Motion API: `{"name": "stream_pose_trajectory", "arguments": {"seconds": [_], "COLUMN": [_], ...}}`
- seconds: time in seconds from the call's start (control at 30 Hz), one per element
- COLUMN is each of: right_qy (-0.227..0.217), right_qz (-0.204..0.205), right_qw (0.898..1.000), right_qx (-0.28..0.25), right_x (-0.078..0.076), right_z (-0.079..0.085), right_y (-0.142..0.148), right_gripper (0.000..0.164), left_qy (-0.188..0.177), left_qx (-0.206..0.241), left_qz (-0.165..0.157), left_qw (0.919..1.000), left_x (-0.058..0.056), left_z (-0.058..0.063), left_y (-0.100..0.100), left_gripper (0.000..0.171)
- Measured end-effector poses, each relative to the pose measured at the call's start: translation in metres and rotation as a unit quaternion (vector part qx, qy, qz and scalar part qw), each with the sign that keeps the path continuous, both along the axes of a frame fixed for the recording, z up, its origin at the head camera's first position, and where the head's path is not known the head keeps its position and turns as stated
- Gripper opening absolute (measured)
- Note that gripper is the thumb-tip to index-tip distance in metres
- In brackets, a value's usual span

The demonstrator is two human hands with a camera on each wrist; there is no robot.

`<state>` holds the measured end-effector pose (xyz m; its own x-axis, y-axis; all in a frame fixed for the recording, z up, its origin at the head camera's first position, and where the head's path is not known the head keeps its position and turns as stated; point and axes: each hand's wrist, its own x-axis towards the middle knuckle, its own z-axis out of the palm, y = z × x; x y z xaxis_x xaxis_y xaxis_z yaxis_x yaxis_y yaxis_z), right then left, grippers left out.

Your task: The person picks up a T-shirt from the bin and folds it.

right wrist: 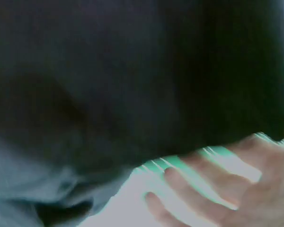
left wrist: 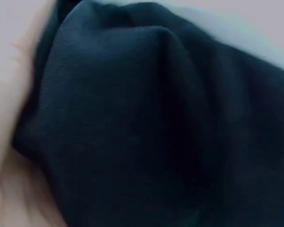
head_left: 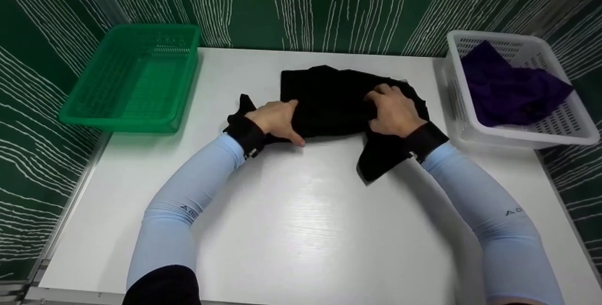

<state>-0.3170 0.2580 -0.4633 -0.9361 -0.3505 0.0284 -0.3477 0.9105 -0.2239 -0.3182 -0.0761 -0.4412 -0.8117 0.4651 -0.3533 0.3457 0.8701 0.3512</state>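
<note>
between a green basket [head_left: 157,76] and white basket [head_left: 536,137] holding purple cloth [head_left: 515,91], my left hand [head_left: 276,118] and right hand [head_left: 395,112] are touching black cloth [head_left: 331,100], grip unclear.

The left basket [head_left: 120,124] and the right basket [head_left: 531,138] stand on the surface [head_left: 305,229]; one cloth [head_left: 334,100] between them; another cloth [head_left: 512,93] in the right one; a wall [head_left: 324,22] behind.
</note>
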Motion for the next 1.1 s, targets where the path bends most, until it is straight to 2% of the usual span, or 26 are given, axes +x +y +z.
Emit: {"name": "stream_pose_trajectory", "arguments": {"seconds": [0.07, 0.1, 0.17, 0.27, 0.33, 0.4, 0.5, 0.6, 0.63, 0.7, 0.73, 0.8, 0.87, 0.9, 0.93, 0.97, 1.0, 1.07, 1.1], "right_qy": [-0.064, -0.094, -0.125, -0.119, -0.105, -0.126, -0.215, -0.317, -0.343, -0.359, -0.348, -0.282, -0.165, -0.092, -0.012, 0.067, 0.141, 0.262, 0.306], "right_qz": [-0.012, -0.013, -0.010, 0.012, 0.025, 0.037, 0.062, 0.079, 0.076, 0.066, 0.061, 0.049, 0.024, 0.002, -0.020, -0.041, -0.058, -0.067, -0.061], "right_qw": [0.998, 0.995, 0.990, 0.989, 0.990, 0.987, 0.972, 0.944, 0.936, 0.931, 0.936, 0.958, 0.985, 0.993, 0.995, 0.988, 0.975, 0.938, 0.922], "right_qx": [0.027, 0.041, 0.065, 0.087, 0.094, 0.088, 0.069, 0.035, 0.023, 0.003, -0.005, -0.022, -0.050, -0.071, -0.097, -0.129, -0.162, -0.216, -0.231], "right_x": [-0.001, -0.001, 0.001, 0.003, 0.004, 0.003, 0.003, 0.003, 0.002, -0.004, -0.010, -0.025, -0.042, -0.050, -0.057, -0.062, -0.066, -0.070, -0.069], "right_z": [-0.001, -0.003, -0.007, -0.008, -0.003, 0.003, 0.010, 0.015, 0.016, 0.022, 0.026, 0.036, 0.051, 0.059, 0.067, 0.075, 0.082, 0.094, 0.098], "right_y": [0.001, 0.000, -0.002, -0.005, -0.006, -0.006, -0.004, -0.001, 0.000, 0.001, 0.001, -0.001, -0.004, -0.006, -0.008, -0.011, -0.013, -0.016, -0.016], "right_gripper": [0.067, 0.068, 0.066, 0.054, 0.044, 0.040, 0.048, 0.066, 0.071, 0.077, 0.075, 0.063, 0.050, 0.044, 0.039, 0.036, 0.038, 0.042, 0.045], "left_qy": [0.004, 0.015, 0.040, 0.060, 0.049, 0.023, -0.031, -0.071, -0.074, -0.059, -0.042, 0.015, 0.092, 0.137, 0.183, 0.234, 0.282, 0.365, 0.392], "left_qx": [-0.039, -0.046, -0.046, -0.036, -0.036, -0.043, -0.057, -0.063, -0.060, -0.052, -0.047, -0.037, -0.024, -0.016, -0.005, 0.010, 0.026, 0.052, 0.060], "left_qz": [0.002, 0.001, -0.006, -0.029, -0.037, -0.038, -0.026, -0.014, -0.011, 0.002, 0.012, 0.037, 0.078, 0.100, 0.123, 0.142, 0.158, 0.170, 0.167], "left_qw": [0.9992, 0.9988, 0.9981, 0.9971, 0.9975, 0.9981, 0.9975, 0.9954, 0.9954, 0.9969, 0.9980, 0.9985, 0.9924, 0.9854, 0.9754, 0.9616, 0.9459, 0.9140, 0.9026], "left_x": [0.003, 0.004, 0.005, 0.005, 0.004, 0.003, 0.001, -0.004, -0.007, -0.016, -0.022, -0.036, -0.052, -0.059, -0.066, -0.071, -0.075, -0.077, -0.076], "left_z": [-0.008, -0.012, -0.018, -0.018, -0.014, -0.009, -0.001, 0.003, 0.003, 0.003, 0.003, 0.008, 0.021, 0.031, 0.043, 0.056, 0.069, 0.093, 0.102], "left_y": [-0.003, -0.005, -0.008, -0.011, -0.011, -0.012, -0.015, -0.021, -0.023, -0.026, -0.028, -0.032, -0.035, -0.036, -0.036, -0.036, -0.035, -0.033, -0.032], "left_gripper": [0.111, 0.103, 0.084, 0.064, 0.058, 0.060, 0.067, 0.074, 0.075, 0.074, 0.071, 0.061, 0.051, 0.048, 0.046, 0.047, 0.050, 0.056, 0.058]}}
